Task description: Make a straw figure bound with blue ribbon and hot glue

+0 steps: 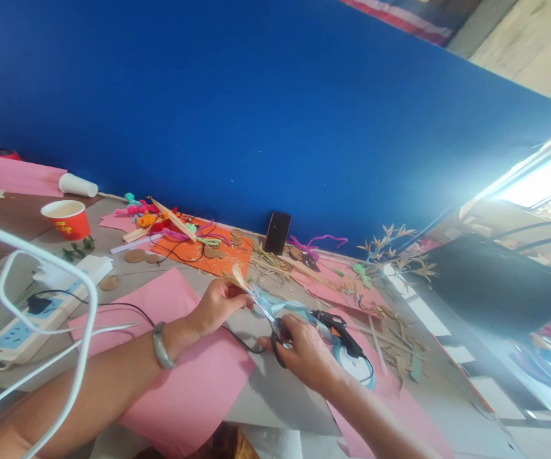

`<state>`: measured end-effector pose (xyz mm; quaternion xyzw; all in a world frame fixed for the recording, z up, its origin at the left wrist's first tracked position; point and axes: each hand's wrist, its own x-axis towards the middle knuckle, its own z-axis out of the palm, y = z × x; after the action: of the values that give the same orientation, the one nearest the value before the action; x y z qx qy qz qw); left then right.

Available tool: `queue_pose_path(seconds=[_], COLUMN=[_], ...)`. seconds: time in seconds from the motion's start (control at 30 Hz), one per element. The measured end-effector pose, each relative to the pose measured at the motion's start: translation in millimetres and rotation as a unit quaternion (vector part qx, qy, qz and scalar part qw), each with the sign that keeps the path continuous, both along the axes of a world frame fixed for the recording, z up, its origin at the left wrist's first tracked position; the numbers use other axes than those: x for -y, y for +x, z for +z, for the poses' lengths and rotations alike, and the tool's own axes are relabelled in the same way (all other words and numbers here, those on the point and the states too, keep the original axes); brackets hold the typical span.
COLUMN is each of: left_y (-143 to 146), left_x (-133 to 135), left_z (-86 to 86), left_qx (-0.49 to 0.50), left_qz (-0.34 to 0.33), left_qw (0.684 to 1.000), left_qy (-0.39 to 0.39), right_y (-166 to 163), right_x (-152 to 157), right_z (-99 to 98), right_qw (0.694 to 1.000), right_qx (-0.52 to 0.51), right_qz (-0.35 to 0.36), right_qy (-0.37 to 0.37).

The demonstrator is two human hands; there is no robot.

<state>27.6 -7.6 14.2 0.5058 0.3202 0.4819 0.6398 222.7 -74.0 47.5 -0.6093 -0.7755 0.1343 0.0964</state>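
My right hand [300, 349] is closed round the black handles of a pair of scissors [262, 302]. The blades point up and left toward my left hand [222, 302], which wears a bangle at the wrist. Its fingers pinch a pale, straw-coloured piece [239, 276] that looks like dried husk, close to the blade tips. Whether the blades touch it I cannot tell. Light blue ribbon [287, 307] lies just behind the scissors. A black glue gun [340, 331] rests to the right of my right hand, beside a ribbon spool [358, 368].
A white power strip [46, 312] and looping white cable [94, 306] occupy the left. A red paper cup [66, 220] stands behind them. Pink sheets [184, 389] cover the front. A phone [278, 232] leans on the blue wall [256, 115], near pipe cleaners [318, 241] and dried stalks [400, 344].
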Motion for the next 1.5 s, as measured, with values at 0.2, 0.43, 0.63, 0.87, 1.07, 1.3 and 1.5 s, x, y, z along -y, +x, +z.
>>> queue_pose_path(seconds=[0.2, 0.43, 0.63, 0.87, 1.07, 1.3, 1.5], left_y=[-1, -1, -2, -2, -2, -2, -3], left_x=[-2, 0, 1, 1, 0, 2, 2], left_z=[-2.1, 3.5, 5.0, 3.8, 3.3, 5.1, 5.6], left_qx=[-0.006, 0.005, 0.011, 0.008, 0.008, 0.015, 0.002], left_qz=[-0.013, -0.012, -0.015, -0.012, -0.015, -0.015, -0.025], left_qw=[1.000, 1.000, 1.000, 1.000, 1.000, 1.000, 1.000], left_qy=[0.009, 0.001, -0.003, -0.001, -0.002, -0.004, 0.005], right_y=[1, 1, 2, 4, 7, 8, 10], right_x=[0, 0, 2, 4, 4, 5, 2], right_z=[-2.4, -3.4, -3.6, -5.2, -8.4, -11.9, -12.3], right_qw=[0.999, 0.999, 0.999, 0.998, 0.997, 0.996, 0.996], right_qx=[0.025, 0.032, 0.035, 0.056, 0.069, 0.081, 0.070], right_qz=[-0.011, -0.017, -0.009, -0.005, -0.004, -0.003, 0.005], right_qy=[0.020, 0.025, 0.020, 0.033, 0.040, 0.044, 0.062])
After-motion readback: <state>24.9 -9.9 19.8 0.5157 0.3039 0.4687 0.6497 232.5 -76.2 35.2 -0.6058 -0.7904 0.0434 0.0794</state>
